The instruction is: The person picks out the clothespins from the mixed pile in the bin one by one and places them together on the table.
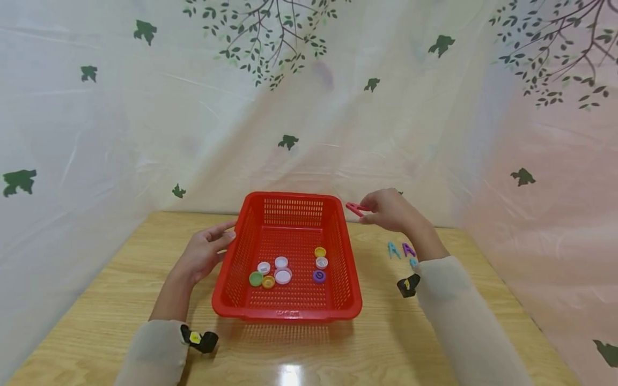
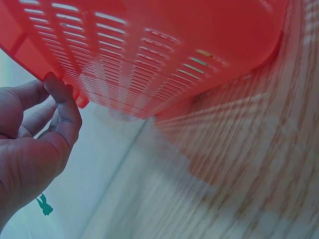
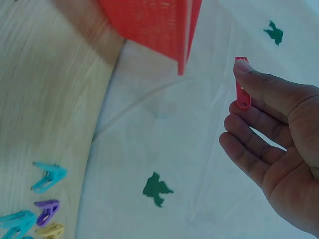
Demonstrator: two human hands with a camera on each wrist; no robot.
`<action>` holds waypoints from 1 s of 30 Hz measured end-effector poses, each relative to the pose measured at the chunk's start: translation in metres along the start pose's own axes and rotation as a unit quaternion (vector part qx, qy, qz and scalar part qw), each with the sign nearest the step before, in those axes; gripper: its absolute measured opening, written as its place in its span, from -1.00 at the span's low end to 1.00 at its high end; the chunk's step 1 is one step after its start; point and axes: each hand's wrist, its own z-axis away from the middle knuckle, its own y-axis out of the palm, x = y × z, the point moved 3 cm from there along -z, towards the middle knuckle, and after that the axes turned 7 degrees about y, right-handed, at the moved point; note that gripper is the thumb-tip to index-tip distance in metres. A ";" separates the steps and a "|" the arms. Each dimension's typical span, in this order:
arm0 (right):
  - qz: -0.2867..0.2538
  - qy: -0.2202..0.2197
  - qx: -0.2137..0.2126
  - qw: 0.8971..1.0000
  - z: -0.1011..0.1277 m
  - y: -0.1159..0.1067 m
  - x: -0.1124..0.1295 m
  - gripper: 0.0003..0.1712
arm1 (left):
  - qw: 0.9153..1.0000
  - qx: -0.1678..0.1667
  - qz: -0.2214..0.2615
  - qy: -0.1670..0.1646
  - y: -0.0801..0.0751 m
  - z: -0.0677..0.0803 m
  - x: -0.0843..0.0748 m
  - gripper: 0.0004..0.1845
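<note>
A red plastic basket (image 1: 287,314) with slotted walls stands on the table, with several bottle caps on its floor: white ones (image 1: 282,276), a green cap (image 1: 256,278), yellow ones (image 1: 320,252) and a purple cap (image 1: 319,276). At the basket's left side, my left hand (image 1: 205,252) holds the rim between bent fingers and thumb, as the left wrist view also shows. My right hand (image 1: 390,210) is raised just beyond the basket's right rim. It pinches a red clothespin (image 3: 242,89) between thumb and forefinger, the other fingers loosely bent.
Several more clothespins lie on the wooden table (image 1: 386,332) to the right: a teal clothespin (image 3: 49,177), a purple clothespin (image 3: 47,211) and a yellow clothespin (image 3: 51,230) among them. A pale curtain (image 1: 217,134) with leaf prints hangs behind the table.
</note>
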 end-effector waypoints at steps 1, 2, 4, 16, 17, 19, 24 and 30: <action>0.004 0.000 0.001 1.000 0.001 0.000 -0.004 -0.61 | 1.000 0.000 0.000 0.000 0.000 0.000 0.000 -0.41; 0.009 0.000 0.002 1.000 0.002 0.001 -0.008 -0.61 | 1.000 0.000 0.000 0.001 0.000 0.000 0.000 -0.41; 0.013 0.004 0.004 1.000 0.005 0.002 -0.016 -0.61 | 1.000 0.001 -0.001 0.000 -0.001 0.000 0.000 -0.41; 0.026 0.040 0.021 0.999 0.028 0.012 -0.064 -0.58 | 1.000 0.000 -0.002 -0.001 0.000 0.000 0.001 -0.41; 0.028 0.038 0.022 0.999 0.031 0.013 -0.067 -0.57 | 1.000 0.000 -0.002 0.000 0.000 0.000 0.001 -0.41; 0.032 0.029 0.023 0.999 0.035 0.014 -0.072 -0.56 | 1.000 0.000 -0.002 0.000 0.000 0.000 0.001 -0.41; 0.027 0.023 0.031 0.999 0.044 0.021 -0.086 -0.58 | 1.000 -0.001 -0.006 0.002 0.000 0.000 0.001 -0.41; 0.012 0.019 0.038 0.999 0.053 0.035 -0.104 -0.67 | 1.000 -0.001 -0.004 0.000 0.000 0.000 0.002 -0.41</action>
